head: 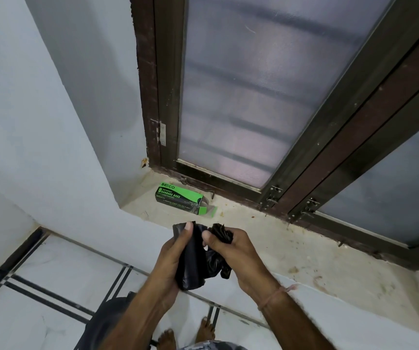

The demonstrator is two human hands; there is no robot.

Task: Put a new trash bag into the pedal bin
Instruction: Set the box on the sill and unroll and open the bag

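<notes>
A black roll of trash bags [193, 258] is held in front of me above the window sill's edge. My left hand [175, 258] grips the roll from the left, thumb up along its top. My right hand [233, 251] pinches a crumpled loose end of black bag [222, 233] pulled off the roll. The dark pedal bin [107, 322] stands on the floor at the bottom left, partly hidden behind my left forearm.
A green and black garbage bag box [180, 198] lies open on the stained stone window sill [279, 248]. A dark-framed window [254, 97] rises behind it. White wall on the left, tiled floor [51, 286] below, and my bare feet [185, 334] by the bin.
</notes>
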